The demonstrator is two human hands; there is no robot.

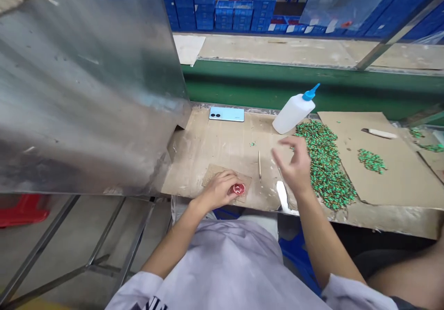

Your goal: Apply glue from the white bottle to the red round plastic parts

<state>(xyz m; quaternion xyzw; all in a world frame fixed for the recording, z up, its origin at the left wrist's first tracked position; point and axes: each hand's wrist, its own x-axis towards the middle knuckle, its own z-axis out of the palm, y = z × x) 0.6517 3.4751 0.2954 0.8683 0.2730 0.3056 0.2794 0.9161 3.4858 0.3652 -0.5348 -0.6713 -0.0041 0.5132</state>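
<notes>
My left hand (221, 189) is closed round a small red cup (239, 189) at the table's front edge, above a small piece of cardboard (247, 180). Raised over the table, my right hand (294, 162) has its thumb and fingers apart, with nothing visible between them. Just right of it lies a large pile of small green and brown pieces (324, 162). A thin wooden stick (259, 164) rests between my hands. Behind my right hand, a white bottle with a blue nozzle (293, 113) leans to the right.
A light blue phone (226, 114) lies at the table's back. On the right, a cardboard sheet (398, 180) bears a smaller green pile (371, 160) and a knife (381, 133). A metal panel (93, 92) stands left. Another person's arm (412, 273) shows at lower right.
</notes>
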